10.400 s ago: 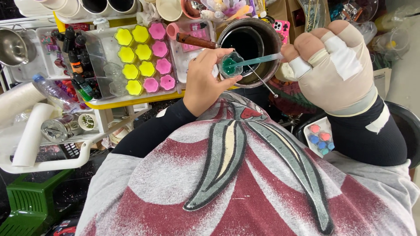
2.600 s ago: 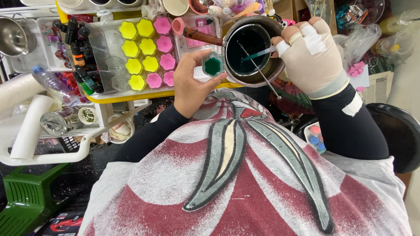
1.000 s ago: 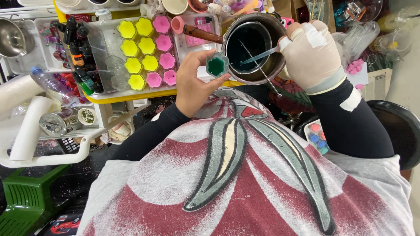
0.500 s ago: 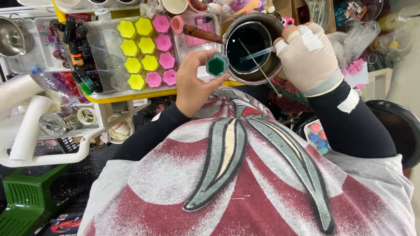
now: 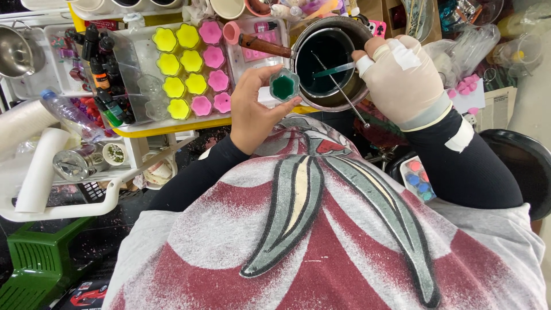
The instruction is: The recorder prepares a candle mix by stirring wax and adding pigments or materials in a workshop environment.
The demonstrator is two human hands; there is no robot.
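Note:
My left hand (image 5: 253,109) holds a small flower-shaped clear cup (image 5: 283,85) filled with dark green liquid, just left of a metal pot (image 5: 356,97). The pot holds dark green liquid and has a wooden handle (image 5: 265,46) pointing left. My right hand (image 5: 402,77), in a pale glove with white tape, grips a thin clear stick (image 5: 334,70) whose tip reaches over the liquid in the pot. A thin metal rod (image 5: 341,92) leans in the pot.
A clear tray (image 5: 143,69) at upper left holds several yellow (image 5: 178,69) and pink (image 5: 211,74) flower-shaped cups and small dye bottles (image 5: 103,74). White rolls (image 5: 40,166) and a bottle lie at left. A black stool (image 5: 525,166) stands at right.
Over the earlier frames, my left hand carried the cup from beside the pot toward me a little. My right hand moved the stick from the cup into the pot.

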